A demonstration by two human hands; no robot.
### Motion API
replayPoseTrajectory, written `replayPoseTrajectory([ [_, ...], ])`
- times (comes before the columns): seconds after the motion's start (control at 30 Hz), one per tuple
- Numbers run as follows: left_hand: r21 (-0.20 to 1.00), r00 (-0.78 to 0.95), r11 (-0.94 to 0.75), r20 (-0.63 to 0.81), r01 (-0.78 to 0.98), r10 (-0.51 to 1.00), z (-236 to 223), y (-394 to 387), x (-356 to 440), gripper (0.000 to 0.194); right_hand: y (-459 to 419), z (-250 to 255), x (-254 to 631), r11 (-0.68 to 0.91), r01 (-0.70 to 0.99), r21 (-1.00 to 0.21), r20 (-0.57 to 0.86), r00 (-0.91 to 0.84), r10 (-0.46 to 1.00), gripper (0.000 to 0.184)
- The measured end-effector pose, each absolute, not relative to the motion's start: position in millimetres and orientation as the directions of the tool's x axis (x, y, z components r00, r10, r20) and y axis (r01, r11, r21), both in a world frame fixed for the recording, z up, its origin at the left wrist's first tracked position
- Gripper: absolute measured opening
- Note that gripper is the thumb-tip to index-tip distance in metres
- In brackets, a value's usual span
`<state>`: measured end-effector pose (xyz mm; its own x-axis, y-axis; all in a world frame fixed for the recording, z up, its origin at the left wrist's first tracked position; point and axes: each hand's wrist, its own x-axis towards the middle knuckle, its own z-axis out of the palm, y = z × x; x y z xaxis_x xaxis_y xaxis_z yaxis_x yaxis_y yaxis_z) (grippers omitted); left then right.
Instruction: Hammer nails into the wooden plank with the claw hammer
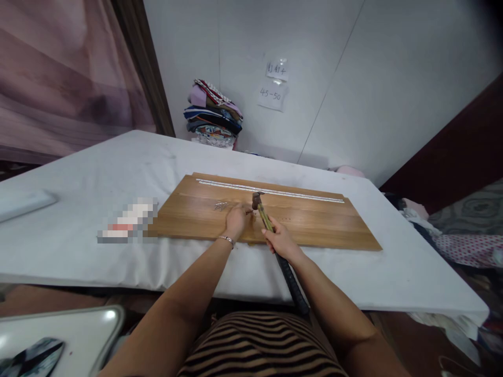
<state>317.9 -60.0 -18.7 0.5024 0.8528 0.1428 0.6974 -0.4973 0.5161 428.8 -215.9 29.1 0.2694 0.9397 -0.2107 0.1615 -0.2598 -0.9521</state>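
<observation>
A wooden board (pixel 326 222) lies flat before me. My right hand (pixel 282 240) is wrapped round the handle of a claw hammer (pixel 288 280), whose grip is yellow near the head and black lower down. The hammer's metal head is above the board, just beyond my left fingertips. My left hand (pixel 236 221) rests on the board, its fingers pinched together on what looks like a nail, mostly hidden by the fingers. Several loose nails (pixel 220 204) lie left of that hand. A short row of small dark dots marks the board to the right.
Two pale strips (pixel 271 191) run along the board's far side. Under the board is a white-covered table (pixel 129 162). A blurred-out flat object (pixel 129 220) lies to its left. Folded clothes (pixel 214 115) are stacked against the wall. A white stool or chair (pixel 86 327) stands lower left.
</observation>
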Motion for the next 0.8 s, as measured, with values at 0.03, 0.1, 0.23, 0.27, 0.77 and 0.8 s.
replayPoseTrajectory([
  [0.03, 0.512, 0.503, -0.496, 0.138, 0.702, 0.854, -18.7, -60.2, 317.8, 0.027, -215.9, 28.8, 428.7, -0.257, 0.165, -0.952, -0.207, 0.270, 0.940, 0.078],
  [0.1, 0.512, 0.503, -0.493, 0.132, 0.704, 0.854, -18.5, -61.0, 317.6, 0.027, -215.8, 28.1, 428.7, -0.257, 0.172, -0.951, -0.207, 0.265, 0.942, 0.080],
  [0.23, 0.542, 0.502, -0.494, 0.146, 0.680, 0.852, -18.3, -62.2, 317.5, 0.029, -215.5, 27.0, 428.8, -0.252, 0.170, -0.953, -0.203, 0.258, 0.944, 0.080],
  [0.27, 0.550, 0.500, -0.492, 0.150, 0.675, 0.853, -18.5, -62.1, 317.6, 0.029, -215.5, 27.2, 428.8, -0.250, 0.167, -0.954, -0.201, 0.265, 0.943, 0.081],
  [0.77, 0.537, 0.490, -0.479, 0.133, 0.695, 0.861, -20.4, -60.4, 319.0, 0.025, -216.0, 30.5, 428.3, -0.277, 0.168, -0.946, -0.227, 0.264, 0.937, 0.082],
  [0.8, 0.532, 0.493, -0.479, 0.128, 0.698, 0.861, -20.0, -60.5, 319.0, 0.025, -216.0, 30.2, 428.5, -0.281, 0.169, -0.945, -0.231, 0.263, 0.937, 0.083],
])
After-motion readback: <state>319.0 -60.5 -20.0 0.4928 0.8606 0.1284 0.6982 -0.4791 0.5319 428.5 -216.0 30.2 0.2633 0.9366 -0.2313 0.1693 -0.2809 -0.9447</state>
